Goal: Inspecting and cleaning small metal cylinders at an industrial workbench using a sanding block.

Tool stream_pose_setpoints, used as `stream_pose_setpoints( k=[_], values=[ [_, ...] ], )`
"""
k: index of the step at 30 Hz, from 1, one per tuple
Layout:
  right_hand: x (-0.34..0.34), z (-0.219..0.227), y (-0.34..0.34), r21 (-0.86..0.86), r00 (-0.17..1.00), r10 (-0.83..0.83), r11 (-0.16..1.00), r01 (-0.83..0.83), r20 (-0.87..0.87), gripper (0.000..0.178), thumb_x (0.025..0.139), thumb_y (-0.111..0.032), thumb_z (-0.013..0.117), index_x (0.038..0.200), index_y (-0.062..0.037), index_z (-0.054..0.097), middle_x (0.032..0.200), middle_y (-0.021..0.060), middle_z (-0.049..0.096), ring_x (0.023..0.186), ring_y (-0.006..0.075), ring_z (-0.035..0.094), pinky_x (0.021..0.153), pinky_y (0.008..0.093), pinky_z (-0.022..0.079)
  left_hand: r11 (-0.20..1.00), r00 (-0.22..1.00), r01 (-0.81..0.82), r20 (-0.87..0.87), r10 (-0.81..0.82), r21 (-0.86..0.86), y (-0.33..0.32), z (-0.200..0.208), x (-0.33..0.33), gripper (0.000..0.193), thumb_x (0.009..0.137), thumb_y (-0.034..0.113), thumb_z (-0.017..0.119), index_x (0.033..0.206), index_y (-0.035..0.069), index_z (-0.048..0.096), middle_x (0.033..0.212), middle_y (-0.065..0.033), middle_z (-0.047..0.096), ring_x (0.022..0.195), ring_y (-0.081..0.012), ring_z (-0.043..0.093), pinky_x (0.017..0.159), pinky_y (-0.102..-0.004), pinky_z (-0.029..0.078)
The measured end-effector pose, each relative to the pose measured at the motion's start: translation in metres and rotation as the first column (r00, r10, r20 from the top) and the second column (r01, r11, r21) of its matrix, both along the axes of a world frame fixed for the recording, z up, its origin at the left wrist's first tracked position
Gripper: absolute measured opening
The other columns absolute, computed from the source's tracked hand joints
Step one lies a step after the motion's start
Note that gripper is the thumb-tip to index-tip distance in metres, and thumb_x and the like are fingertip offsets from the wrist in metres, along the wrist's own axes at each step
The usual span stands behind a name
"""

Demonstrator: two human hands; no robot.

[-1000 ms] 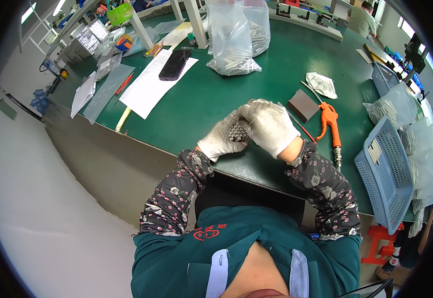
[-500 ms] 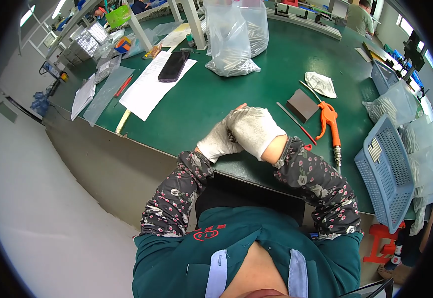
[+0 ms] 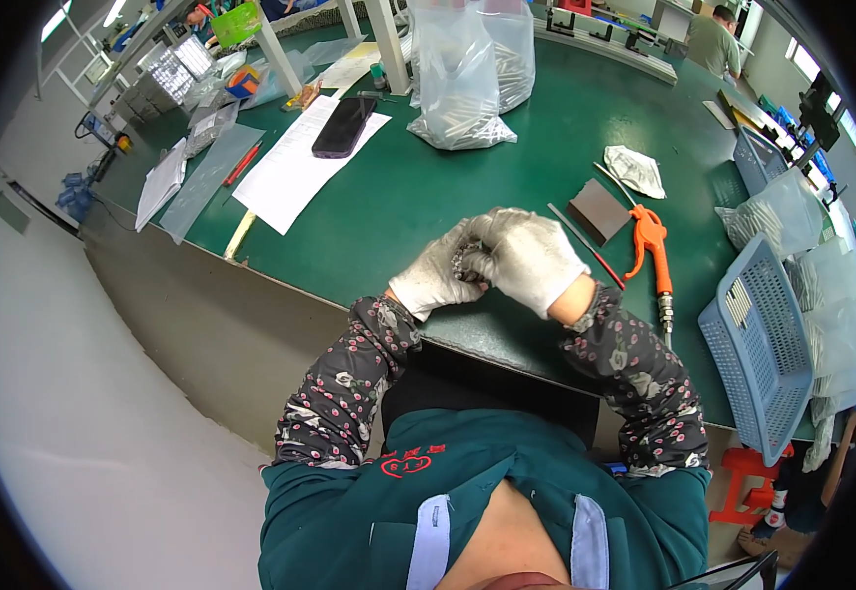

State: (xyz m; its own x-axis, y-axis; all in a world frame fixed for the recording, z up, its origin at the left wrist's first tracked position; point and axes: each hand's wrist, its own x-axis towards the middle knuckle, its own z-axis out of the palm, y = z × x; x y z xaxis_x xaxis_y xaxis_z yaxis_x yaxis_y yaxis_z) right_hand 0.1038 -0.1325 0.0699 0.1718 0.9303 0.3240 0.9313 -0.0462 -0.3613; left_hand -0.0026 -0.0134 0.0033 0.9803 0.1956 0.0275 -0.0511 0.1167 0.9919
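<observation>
In the head view, the gloved left hand (image 3: 432, 276) is closed around a bundle of small metal rods (image 3: 469, 262), held at the near edge of the green counter (image 3: 566, 118), while the gloved right hand (image 3: 534, 258) curls over the bundle, its fingers too hidden to tell whether they grip it. To the right lie a brown block (image 3: 600, 210), an orange air gun (image 3: 650, 234) and a blue basket (image 3: 788, 344); a black phone (image 3: 345, 126) rests on white paper (image 3: 285, 192) farther left, near plastic bags (image 3: 456, 98) of rods.
</observation>
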Motion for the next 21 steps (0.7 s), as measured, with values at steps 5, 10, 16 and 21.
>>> stream_pose_setpoints(
  k=[5, 10, 16, 21],
  values=[
    [0.009, -0.009, -0.002, 0.26, 0.976, -0.011, 0.963, 0.069, -0.219, 0.015, 0.075, -0.01, 0.064, 0.088, -0.0035, 0.062, 0.079, 0.0125, 0.062, 0.072, 0.0266, 0.061, 0.067, 0.0327, 0.048, 0.998, 0.993, -0.067, 0.097, 0.066, 0.009, -0.003, 0.003, 0.0, 0.084, 0.063, -0.01, 0.066, 0.137, 0.009, 0.031, 0.096, -0.0015, 0.053, 0.079, -0.0072, 0.05, 0.071, -0.0199, 0.044],
    [0.032, -0.028, -0.013, 0.186, 0.86, -0.127, 0.951, 0.247, -0.494, 0.014, 0.08, -0.013, 0.059, 0.09, -0.0038, 0.063, 0.083, 0.013, 0.065, 0.075, 0.0269, 0.063, 0.068, 0.0319, 0.049, 0.995, 1.0, -0.019, 0.003, 0.019, 0.101, -0.001, 0.01, -0.003, 0.083, 0.063, -0.009, 0.068, 0.137, 0.008, 0.032, 0.083, 0.0003, 0.054, 0.074, -0.0073, 0.051, 0.071, -0.0197, 0.042],
    [0.032, -0.035, -0.021, -0.085, 0.481, -0.212, 0.959, 0.272, -0.851, 0.021, 0.082, -0.015, 0.058, 0.095, 0.0021, 0.06, 0.08, 0.0063, 0.065, 0.066, 0.0126, 0.06, 0.061, 0.0247, 0.048, 0.992, 1.0, -0.017, 0.008, 0.017, 0.128, -0.001, 0.008, -0.004, 0.08, 0.065, -0.009, 0.067, 0.136, 0.006, 0.033, 0.076, 0.0007, 0.054, 0.07, -0.0071, 0.051, 0.069, -0.0195, 0.043],
    [0.04, -0.037, -0.026, -0.21, 0.309, -0.255, 0.963, 0.171, -0.916, 0.025, 0.085, -0.018, 0.056, 0.104, -0.0008, 0.058, 0.078, 0.0068, 0.064, 0.055, 0.0091, 0.055, 0.045, 0.022, 0.044, 0.987, 0.999, -0.049, 0.0, 0.049, 0.154, -0.005, 0.012, -0.002, 0.078, 0.065, -0.011, 0.064, 0.135, 0.006, 0.034, 0.072, 0.0018, 0.053, 0.066, -0.0058, 0.048, 0.066, -0.0178, 0.041]
  ],
)
